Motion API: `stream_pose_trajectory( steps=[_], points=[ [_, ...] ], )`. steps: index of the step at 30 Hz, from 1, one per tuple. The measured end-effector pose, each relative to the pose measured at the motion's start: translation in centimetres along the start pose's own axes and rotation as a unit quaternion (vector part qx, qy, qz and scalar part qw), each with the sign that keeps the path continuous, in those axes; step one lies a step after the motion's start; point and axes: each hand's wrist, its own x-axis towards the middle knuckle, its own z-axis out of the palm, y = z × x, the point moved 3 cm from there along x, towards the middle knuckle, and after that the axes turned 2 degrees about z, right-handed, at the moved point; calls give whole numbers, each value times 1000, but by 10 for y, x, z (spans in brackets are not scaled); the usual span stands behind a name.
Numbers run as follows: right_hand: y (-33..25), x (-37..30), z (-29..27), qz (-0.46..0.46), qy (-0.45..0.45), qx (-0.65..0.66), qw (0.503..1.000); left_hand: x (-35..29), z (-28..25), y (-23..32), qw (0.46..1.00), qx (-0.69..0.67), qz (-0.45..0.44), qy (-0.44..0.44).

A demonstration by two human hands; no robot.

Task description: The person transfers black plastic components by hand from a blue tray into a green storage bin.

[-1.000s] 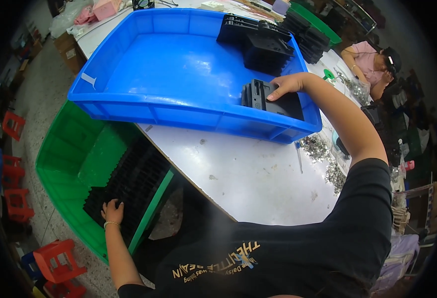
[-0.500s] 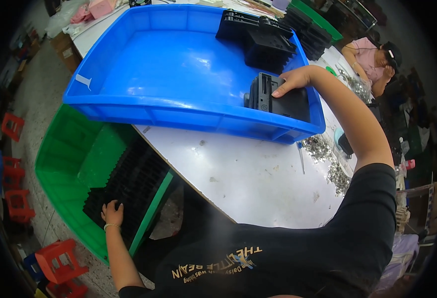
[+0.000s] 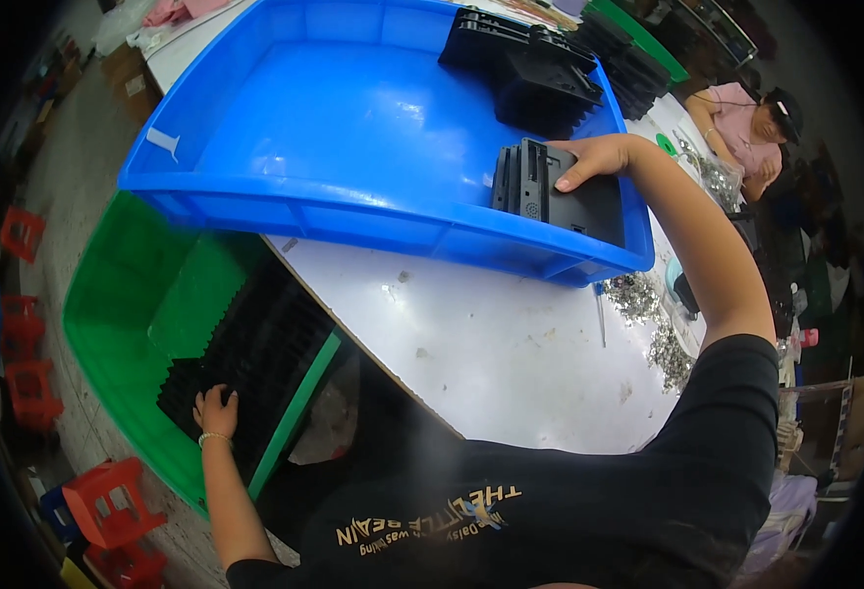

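Note:
In the blue bin (image 3: pixel 295 191), my right hand (image 3: pixel 594 162) is closed over a black plastic housing (image 3: pixel 597 208), thumb on its face and the other fingers mostly hidden behind. It stands against similar pieces at the bin's near right corner. My left hand (image 3: pixel 216 410) reaches down into the green bin (image 3: pixel 108 285) at the lower left. Its fingers are curled on the end of a black plastic part (image 3: pixel 185 385), beside tightly packed rows of black ridged parts (image 3: pixel 265 344). The fingertips there are partly lost against the dark plastic.
More black housings (image 3: pixel 530 74) lie at the blue bin's far right. The bin rests on a white table (image 3: pixel 511 363) with small metal pieces (image 3: pixel 668 353) at the right. A person (image 3: pixel 746 128) sits across the table. Red stools (image 3: pixel 116 503) stand on the left floor.
My view has shifted slightly. The black housings under my right hand have tipped a little and sit closer together. My left hand stays at the black parts in the green bin.

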Motion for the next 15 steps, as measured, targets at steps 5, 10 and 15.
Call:
stream_pose_trajectory(
  steps=[5,10,15],
  points=[
    [-6,-2,-9,27,5,-12,1000,-2,1,-14,999,20,31,38],
    [6,-30,-14,9,40,-4,999,19,1,-13,984,-77,116,109],
    [-7,-21,-3,-64,37,24,997,22,5,-41,951,-262,91,136]
  ],
)
